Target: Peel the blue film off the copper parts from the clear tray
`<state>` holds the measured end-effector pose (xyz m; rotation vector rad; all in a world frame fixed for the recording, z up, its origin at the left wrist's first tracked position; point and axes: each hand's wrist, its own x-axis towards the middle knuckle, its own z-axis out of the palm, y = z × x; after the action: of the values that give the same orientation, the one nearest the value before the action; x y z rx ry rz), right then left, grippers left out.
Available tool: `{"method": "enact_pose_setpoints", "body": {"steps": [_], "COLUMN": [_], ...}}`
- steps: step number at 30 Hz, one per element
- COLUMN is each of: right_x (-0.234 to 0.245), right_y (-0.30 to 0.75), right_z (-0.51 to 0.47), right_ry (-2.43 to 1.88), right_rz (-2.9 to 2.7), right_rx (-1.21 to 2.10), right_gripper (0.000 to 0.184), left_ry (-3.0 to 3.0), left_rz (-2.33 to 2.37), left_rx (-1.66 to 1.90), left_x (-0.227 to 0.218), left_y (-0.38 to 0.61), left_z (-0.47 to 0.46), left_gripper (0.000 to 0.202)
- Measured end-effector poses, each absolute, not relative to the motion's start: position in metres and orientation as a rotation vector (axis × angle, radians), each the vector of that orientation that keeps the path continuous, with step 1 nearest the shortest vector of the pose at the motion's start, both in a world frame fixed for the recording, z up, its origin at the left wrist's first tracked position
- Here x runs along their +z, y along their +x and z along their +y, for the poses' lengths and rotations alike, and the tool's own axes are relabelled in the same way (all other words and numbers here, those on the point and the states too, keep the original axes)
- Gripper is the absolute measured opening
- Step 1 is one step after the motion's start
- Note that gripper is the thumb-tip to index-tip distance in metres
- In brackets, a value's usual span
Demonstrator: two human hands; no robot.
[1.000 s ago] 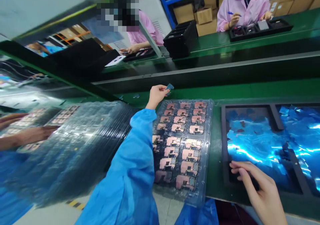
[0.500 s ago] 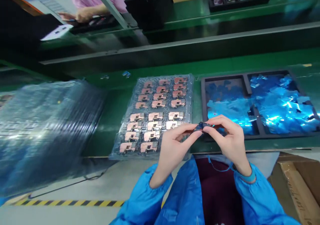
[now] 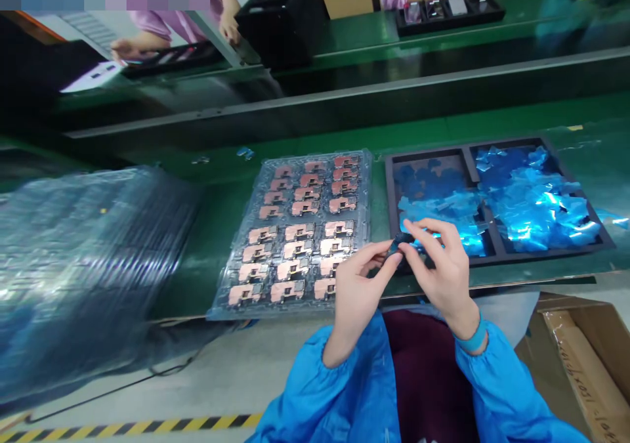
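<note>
My left hand (image 3: pixel 359 292) and my right hand (image 3: pixel 440 266) meet in front of me, both pinching one small dark part with blue film (image 3: pixel 401 241) between thumb and fingertips. They hover over the near edge of the green bench, between a clear plastic tray (image 3: pixel 295 230) holding several copper-coloured circuit parts and a black two-compartment tray (image 3: pixel 388 187) full of peeled blue film pieces (image 3: pixel 531 200). Both arms wear blue sleeves.
A tall stack of clear trays (image 3: pixel 88 259) lies blurred at the left. A cardboard box (image 3: pixel 585 358) stands at the lower right. Beyond the conveyor (image 3: pixel 394 95), people in pink coats (image 3: pixel 197 16) work at black trays (image 3: pixel 447 6).
A second ago my left hand reached to the tray's far edge holding a small piece and my right rested on the black tray; both have since come together on the small part.
</note>
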<state>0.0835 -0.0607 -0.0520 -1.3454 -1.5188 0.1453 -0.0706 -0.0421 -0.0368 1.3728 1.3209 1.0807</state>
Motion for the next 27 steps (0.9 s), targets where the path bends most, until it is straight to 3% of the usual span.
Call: {"method": "enact_pose_setpoints", "body": {"steps": [5, 15, 23, 27], "right_x": [-0.059, -0.078, -0.077, -0.074], "right_y": [0.081, 0.091, 0.100, 0.101], "right_z": [-0.065, -0.076, -0.079, -0.078], "right_ry": [-1.399, -1.425, -1.355, -1.406], "right_rz": [-1.546, -1.532, -1.660, -1.675], "right_rx": [-0.156, -0.043, -0.207, -0.266], "right_gripper": [0.033, 0.036, 0.048, 0.036], "left_ry": [1.239, 0.827, 0.623, 0.609], "left_rz": [1.228, 1.043, 0.912, 0.908], "left_rx": [1.096, 0.966, 0.926, 0.952], "left_x": [-0.040, -0.044, -0.055, -0.054], "left_y": [-0.065, -0.062, -0.064, -0.060], "left_z": [-0.048, -0.045, -0.043, -0.042], "left_gripper": [0.028, 0.038, 0.037, 0.038]}}
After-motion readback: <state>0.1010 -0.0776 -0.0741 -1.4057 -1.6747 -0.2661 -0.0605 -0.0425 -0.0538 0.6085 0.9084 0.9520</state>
